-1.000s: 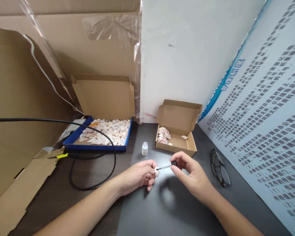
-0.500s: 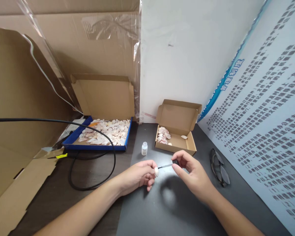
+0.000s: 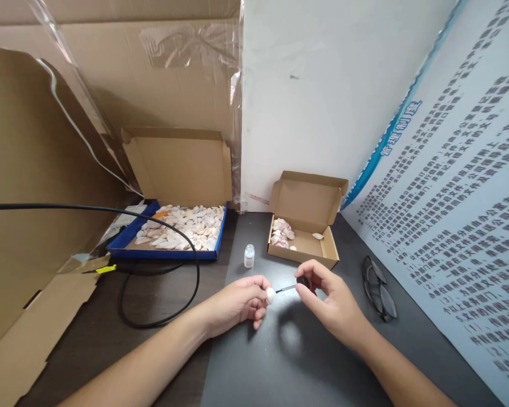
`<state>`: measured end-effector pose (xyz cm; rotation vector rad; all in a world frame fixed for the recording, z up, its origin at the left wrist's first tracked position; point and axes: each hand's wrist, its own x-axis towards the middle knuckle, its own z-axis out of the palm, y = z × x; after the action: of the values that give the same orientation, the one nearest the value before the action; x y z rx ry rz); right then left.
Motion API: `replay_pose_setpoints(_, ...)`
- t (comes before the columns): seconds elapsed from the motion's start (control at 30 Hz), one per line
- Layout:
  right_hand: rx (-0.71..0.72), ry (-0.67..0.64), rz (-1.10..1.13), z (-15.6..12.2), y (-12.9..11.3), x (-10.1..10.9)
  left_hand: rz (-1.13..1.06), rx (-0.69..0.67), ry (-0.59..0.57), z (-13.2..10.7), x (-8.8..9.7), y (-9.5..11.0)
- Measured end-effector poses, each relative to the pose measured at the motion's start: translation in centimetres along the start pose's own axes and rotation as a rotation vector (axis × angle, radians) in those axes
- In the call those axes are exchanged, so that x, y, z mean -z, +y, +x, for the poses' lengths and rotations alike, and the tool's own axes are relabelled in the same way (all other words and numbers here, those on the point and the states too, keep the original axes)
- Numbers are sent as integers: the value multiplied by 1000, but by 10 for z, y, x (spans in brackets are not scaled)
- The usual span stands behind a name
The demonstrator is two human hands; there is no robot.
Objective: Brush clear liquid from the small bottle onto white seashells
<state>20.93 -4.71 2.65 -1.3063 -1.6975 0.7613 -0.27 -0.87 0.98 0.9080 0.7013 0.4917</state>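
Note:
A small white seashell [image 3: 270, 295] is pinched between the thumb and fingers of my left hand [image 3: 244, 299]. My right hand [image 3: 328, 291] grips the black cap of a small applicator brush [image 3: 286, 288], whose thin stem points left at the shell. The dark brush tip sits just right of the shell, with a slight gap showing. Behind my left hand stands a small uncapped glass bottle [image 3: 249, 257] with a white label, upright on the dark mat.
A blue-edged box [image 3: 163, 254] full of pale shells stands back left. An open cardboard box [image 3: 309, 255] with several shells is behind my right hand. Folded glasses [image 3: 378, 291] lie at right. A black cable [image 3: 197, 282] loops across the left side of the table.
The brush tip has drawn back slightly to the right, off the shell. The shell has turned a little in my left fingers, showing more of its face.

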Motion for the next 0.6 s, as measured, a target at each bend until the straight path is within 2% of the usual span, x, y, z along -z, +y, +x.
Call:
replay_pose_setpoints(0.13, 17, -10, 61, 0, -1, 0, -5, -2, 0, -1, 0, 0)
replay_pose_setpoints(0.6, 27, -61, 22, -2, -5, 1, -19, 2, -9, 2, 2, -2)
